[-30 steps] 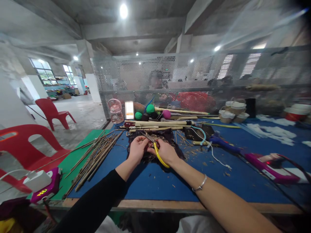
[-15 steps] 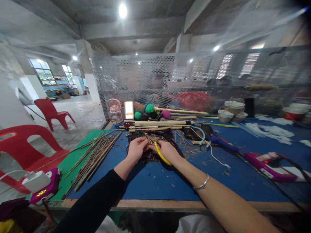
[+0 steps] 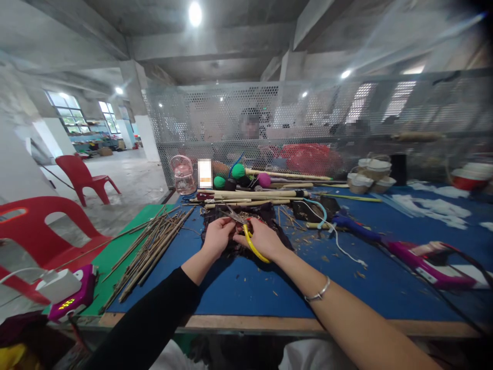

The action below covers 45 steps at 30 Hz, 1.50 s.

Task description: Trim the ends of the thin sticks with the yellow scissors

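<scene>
In my right hand (image 3: pixel 267 240) is a pair of scissors (image 3: pixel 252 245) with yellow handles; one handle loop hangs below my fingers. The metal blades point forward and left and stand apart. My left hand (image 3: pixel 216 237) is closed in a pinch beside the blades. What its fingertips hold is too small to make out. Both hands rest close together over a crumpled dark cloth (image 3: pixel 284 237) strewn with brown chips.
Thin brown sticks (image 3: pixel 154 252) lie in a heap on the left. Pale rods (image 3: pixel 254 195) lie behind the cloth, near green balls (image 3: pixel 238 171). To the right are a white cord (image 3: pixel 339 246) and a purple power strip (image 3: pixel 419 264). A perforated metal screen (image 3: pixel 215 118) stands at the back.
The scissor blades have opened wider and show more clearly above my left fingers. Both hands stay almost in the same place.
</scene>
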Each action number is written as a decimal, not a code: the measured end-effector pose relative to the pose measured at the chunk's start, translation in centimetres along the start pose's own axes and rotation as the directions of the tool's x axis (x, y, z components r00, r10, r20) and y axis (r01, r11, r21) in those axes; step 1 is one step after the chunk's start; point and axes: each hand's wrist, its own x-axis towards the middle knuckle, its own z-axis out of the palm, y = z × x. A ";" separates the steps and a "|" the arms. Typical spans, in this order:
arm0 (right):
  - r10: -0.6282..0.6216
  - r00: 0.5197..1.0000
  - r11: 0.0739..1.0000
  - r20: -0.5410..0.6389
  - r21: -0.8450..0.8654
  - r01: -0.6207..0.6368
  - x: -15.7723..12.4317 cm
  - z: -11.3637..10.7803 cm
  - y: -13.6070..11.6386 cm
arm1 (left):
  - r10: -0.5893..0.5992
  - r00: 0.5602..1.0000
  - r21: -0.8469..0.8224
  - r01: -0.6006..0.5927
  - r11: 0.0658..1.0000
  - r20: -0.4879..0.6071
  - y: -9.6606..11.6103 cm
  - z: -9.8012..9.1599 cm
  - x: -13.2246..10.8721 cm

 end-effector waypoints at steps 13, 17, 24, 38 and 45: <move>-0.055 0.995 0.983 -0.080 -0.179 0.040 0.1 -0.5 -0.5 | 0.148 0.987 0.165 -0.136 0.977 -0.063 -0.3 -0.1 -0.1; 0.033 0.999 0.986 -0.007 -0.163 -0.034 0.0 -0.4 -0.2 | 0.135 0.988 0.250 -0.114 0.962 -0.069 0.0 -0.3 -0.2; 0.075 0.997 0.992 0.018 -0.107 -0.073 0.0 -0.1 0.1 | 0.073 0.994 0.139 -0.061 0.988 -0.083 -0.6 -0.4 0.0; 0.096 0.995 0.991 0.026 -0.092 -0.093 0.4 0.1 0.5 | -0.064 0.998 0.072 0.065 0.995 -0.018 -0.7 -0.5 0.1; 0.062 0.998 0.989 0.001 -0.138 -0.062 0.1 -0.1 -0.1 | -0.101 0.993 -0.068 0.097 0.993 -0.064 -0.6 -0.2 0.3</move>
